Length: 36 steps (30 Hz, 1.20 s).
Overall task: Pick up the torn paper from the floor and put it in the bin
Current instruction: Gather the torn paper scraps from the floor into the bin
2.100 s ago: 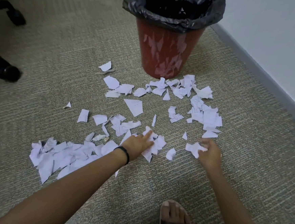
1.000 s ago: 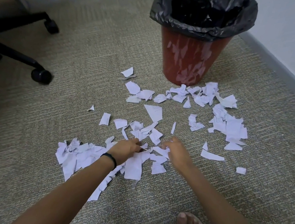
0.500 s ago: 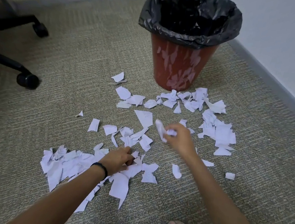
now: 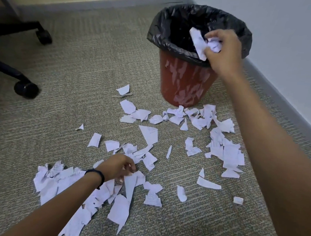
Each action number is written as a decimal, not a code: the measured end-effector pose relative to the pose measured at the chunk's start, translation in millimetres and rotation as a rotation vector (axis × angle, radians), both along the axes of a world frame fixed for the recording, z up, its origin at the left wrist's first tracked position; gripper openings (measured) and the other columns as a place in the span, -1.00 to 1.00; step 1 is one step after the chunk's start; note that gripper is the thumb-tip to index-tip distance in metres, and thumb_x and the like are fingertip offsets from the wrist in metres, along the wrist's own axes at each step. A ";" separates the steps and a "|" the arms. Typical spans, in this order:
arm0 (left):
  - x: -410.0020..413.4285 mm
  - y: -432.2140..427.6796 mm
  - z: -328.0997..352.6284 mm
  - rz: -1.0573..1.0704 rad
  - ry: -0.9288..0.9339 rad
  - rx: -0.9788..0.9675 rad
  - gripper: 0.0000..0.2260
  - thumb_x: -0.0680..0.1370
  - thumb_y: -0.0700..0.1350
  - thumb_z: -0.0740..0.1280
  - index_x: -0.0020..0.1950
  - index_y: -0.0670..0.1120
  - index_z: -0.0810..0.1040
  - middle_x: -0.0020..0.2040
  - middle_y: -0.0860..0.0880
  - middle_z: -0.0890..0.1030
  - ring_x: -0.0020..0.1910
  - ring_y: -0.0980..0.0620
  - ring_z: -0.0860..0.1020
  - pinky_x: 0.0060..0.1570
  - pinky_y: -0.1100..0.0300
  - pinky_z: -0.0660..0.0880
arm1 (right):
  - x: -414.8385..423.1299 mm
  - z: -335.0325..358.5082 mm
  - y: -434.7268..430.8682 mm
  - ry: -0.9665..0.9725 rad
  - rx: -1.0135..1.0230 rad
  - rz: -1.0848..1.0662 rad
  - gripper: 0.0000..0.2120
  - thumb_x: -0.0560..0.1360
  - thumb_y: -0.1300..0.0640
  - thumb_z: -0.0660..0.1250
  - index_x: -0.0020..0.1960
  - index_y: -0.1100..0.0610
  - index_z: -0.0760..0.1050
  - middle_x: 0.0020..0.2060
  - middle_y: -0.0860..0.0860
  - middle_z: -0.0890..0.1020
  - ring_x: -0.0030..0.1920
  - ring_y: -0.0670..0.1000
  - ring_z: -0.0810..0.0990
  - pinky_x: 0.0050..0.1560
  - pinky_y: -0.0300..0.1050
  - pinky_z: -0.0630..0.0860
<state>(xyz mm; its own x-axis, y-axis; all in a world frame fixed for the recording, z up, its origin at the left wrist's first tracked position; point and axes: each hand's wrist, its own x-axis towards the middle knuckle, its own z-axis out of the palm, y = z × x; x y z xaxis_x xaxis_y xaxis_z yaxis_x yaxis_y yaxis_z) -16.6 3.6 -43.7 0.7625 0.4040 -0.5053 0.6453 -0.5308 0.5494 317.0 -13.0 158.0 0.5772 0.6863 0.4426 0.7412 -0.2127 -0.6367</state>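
Nearest, at 7 o'clock of the view, a thick heap of torn paper [image 4: 53, 180] lies on the carpeted floor [image 4: 68, 101], with larger white pieces trailing toward 6 o'clock. The left grip [image 4: 117, 168], a bare hand with a dark wristband [image 4: 98, 174] on its wrist, is down on the heap's 2 o'clock edge. Its fingers curl onto the scraps and the fingertips touch paper, but whether they actually pinch a piece cannot be told. Beyond it, loose scraps spread across the middle of the floor toward 3 o'clock, with a dense patch just beside the right forearm. A band of scraps lies against the foot of the bin on its 6 o'clock side. The bin [image 4: 185, 83] is red and upright, lined with a black bag [image 4: 157, 32] folded over its rim, and stands at 1 o'clock of the view near the grey skirting [image 4: 283, 94]. The right grip [image 4: 224, 52] hangs over the rim at the bin's 4 o'clock side, clenched round a wad [image 4: 199, 41] of crumpled white paper that pokes out over the bag's mouth. Far off, at 9 and 10 o'clock, two black chair castors [image 4: 25, 89] stand on the carpet
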 end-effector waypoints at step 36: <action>110.1 59.0 72.3 0.513 -0.608 0.281 -0.75 0.63 0.02 0.11 -0.03 -0.07 0.50 -0.08 -0.10 0.58 -0.09 -0.06 0.56 -0.08 0.03 0.48 | -47.8 -250.5 -179.5 0.167 -1.149 -0.109 -0.36 0.59 -0.06 0.15 0.54 -0.04 -0.13 0.51 0.20 -0.20 0.52 0.24 -0.14 0.41 0.26 0.09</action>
